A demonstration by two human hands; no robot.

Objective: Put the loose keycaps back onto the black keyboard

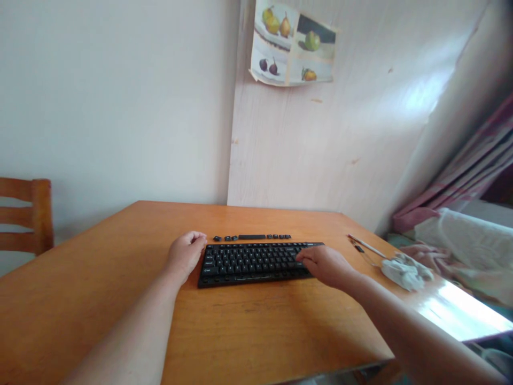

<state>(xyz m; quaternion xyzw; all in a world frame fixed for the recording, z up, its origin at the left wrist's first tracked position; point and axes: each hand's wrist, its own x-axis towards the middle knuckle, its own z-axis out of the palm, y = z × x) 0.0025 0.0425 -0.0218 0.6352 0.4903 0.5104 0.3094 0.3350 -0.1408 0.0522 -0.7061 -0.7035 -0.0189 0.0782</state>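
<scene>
A black keyboard (pixel 256 262) lies on the wooden table. Its bottom row shows bare sockets and a long slot without keycaps. Behind the keyboard, loose black keycaps lie in a line: several small ones (pixel 228 238) at the left, a space bar (pixel 251 237) and several more (pixel 278 236) at the right. My left hand (pixel 187 254) rests beside the keyboard's left end with curled fingers; whatever they may hold is hidden. Over the right part of the keys, my right hand (pixel 326 264) has its fingers pressed together at the keycaps; I cannot make out what is between them.
On the table's right side lie a thin stick (pixel 366 246), a small dark object (pixel 358 247) and a crumpled whitish plastic bag (pixel 406 271). A wooden chair (pixel 40 214) stands at the left. The wall behind carries a fruit picture sheet (pixel 294 45); a curtain (pixel 460 155) hangs at the right.
</scene>
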